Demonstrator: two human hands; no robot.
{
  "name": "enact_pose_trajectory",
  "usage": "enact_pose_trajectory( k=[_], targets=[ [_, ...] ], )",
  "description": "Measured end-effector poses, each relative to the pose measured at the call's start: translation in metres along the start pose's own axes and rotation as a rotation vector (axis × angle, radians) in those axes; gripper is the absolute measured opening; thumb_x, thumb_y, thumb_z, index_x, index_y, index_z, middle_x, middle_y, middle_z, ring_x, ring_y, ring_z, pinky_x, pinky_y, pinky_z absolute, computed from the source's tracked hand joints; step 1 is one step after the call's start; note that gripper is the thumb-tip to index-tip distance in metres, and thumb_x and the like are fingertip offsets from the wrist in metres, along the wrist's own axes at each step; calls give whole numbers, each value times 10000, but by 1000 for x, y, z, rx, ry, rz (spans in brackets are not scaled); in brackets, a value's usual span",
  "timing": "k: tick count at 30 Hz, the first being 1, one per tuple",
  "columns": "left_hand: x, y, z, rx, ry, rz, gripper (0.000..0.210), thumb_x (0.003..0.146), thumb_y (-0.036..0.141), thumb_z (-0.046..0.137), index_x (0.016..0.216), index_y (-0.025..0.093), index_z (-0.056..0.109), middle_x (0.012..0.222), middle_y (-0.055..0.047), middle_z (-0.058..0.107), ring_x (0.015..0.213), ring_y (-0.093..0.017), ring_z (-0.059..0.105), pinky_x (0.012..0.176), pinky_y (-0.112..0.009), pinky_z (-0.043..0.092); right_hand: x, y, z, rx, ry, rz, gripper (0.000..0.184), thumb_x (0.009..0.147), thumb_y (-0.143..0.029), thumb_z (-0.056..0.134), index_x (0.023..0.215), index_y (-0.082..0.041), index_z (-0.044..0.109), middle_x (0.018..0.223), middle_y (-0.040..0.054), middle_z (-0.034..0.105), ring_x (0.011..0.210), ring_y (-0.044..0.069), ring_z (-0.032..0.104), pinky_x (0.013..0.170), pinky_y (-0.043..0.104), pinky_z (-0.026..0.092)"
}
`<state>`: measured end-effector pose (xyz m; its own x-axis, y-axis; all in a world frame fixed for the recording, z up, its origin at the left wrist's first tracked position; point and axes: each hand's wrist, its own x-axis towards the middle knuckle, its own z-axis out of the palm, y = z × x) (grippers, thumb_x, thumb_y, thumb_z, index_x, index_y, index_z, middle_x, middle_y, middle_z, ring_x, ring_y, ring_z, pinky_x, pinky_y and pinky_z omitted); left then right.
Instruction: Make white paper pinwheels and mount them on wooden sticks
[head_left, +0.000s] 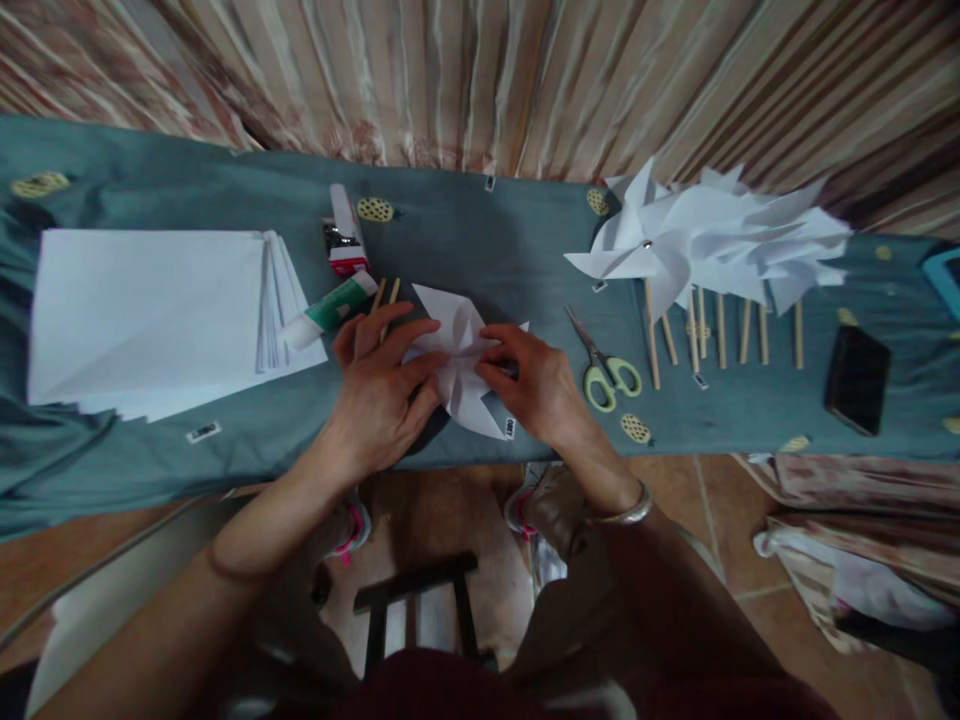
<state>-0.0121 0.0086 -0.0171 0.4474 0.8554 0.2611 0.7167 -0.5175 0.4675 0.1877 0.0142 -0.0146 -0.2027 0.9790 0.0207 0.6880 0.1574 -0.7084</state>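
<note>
A white paper pinwheel (466,325) lies on the cloth-covered table between my hands, its pointed blades spread out. My left hand (390,385) rests over its left side, with thumb and fingertips bent onto the paper near the centre. From the right, my right hand (529,375) pinches the paper close to the middle. The fingers partly hide the centre, so any pin there cannot be made out. Just behind my left fingers lie two thin wooden sticks (394,291). Green-handled scissors (601,370) lie to the right of my right hand.
A stack of white paper (150,310) lies at left, with a green-and-white glue tube (334,308) at its edge. Behind is a small red-and-white box (346,235). Several finished pinwheels (720,240) are heaped at right, near a dark phone (859,380). Curtains hang behind the table.
</note>
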Motion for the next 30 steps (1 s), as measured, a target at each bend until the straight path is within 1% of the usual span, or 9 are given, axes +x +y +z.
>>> enact_pose_trajectory(
  k=[5, 9, 14, 18, 22, 26, 30],
  targets=[
    [1, 3, 1, 33, 2, -12, 243, 887, 274, 496, 969, 230, 719, 1309, -48, 608, 1339, -319, 372, 1106, -576, 244, 0, -3, 1, -99, -1, -45, 303, 820, -142, 610, 1123, -150, 600, 876, 50, 730, 860, 210, 648, 821, 349, 481],
    [2, 4, 3, 55, -24, -9, 242, 881, 287, 497, 984, 259, 714, 1333, -29, 593, 1351, -315, 362, 1112, -574, 230, -1, -4, 2, -167, 4, -72, 301, 836, -146, 578, 1137, -138, 591, 896, 65, 727, 885, 225, 640, 848, 372, 468],
    [3, 4, 6, 48, -12, 0, 242, 887, 302, 496, 990, 268, 712, 1326, -33, 594, 1354, -316, 364, 1119, -564, 217, -2, -5, 3, -211, -16, -69, 305, 852, -156, 546, 1155, -146, 574, 900, 63, 726, 910, 231, 629, 850, 373, 461],
    [3, 4, 8, 50, -40, 1, 258, 906, 330, 468, 999, 286, 704, 1344, -23, 577, 1368, -308, 347, 1125, -575, 208, -1, -8, 3, -262, -37, -66, 311, 868, -173, 523, 1174, -136, 563, 913, 75, 725, 933, 246, 622, 864, 390, 459],
    [3, 5, 7, 35, -35, 12, 256, 906, 315, 472, 987, 253, 707, 1339, -44, 576, 1365, -331, 345, 1129, -588, 184, 0, -11, 4, -329, -56, -51, 319, 877, -181, 505, 1184, -110, 557, 927, 93, 723, 952, 264, 614, 878, 413, 458],
    [3, 7, 3, -1, -112, -10, 249, 916, 303, 479, 1019, 220, 690, 1371, -54, 548, 1387, -344, 306, 1153, -596, 130, 1, -14, 6, -358, -58, -38, 303, 878, -162, 486, 1167, -110, 565, 943, 108, 719, 965, 272, 609, 892, 427, 455],
    [3, 8, 3, 72, -124, 36, 286, 933, 322, 446, 1020, 199, 689, 1379, -80, 541, 1384, -359, 303, 1129, -626, 143, 0, -17, 8, -389, -43, -42, 279, 883, -137, 476, 1142, -105, 574, 921, 113, 717, 959, 279, 602, 886, 422, 443]
  ],
)
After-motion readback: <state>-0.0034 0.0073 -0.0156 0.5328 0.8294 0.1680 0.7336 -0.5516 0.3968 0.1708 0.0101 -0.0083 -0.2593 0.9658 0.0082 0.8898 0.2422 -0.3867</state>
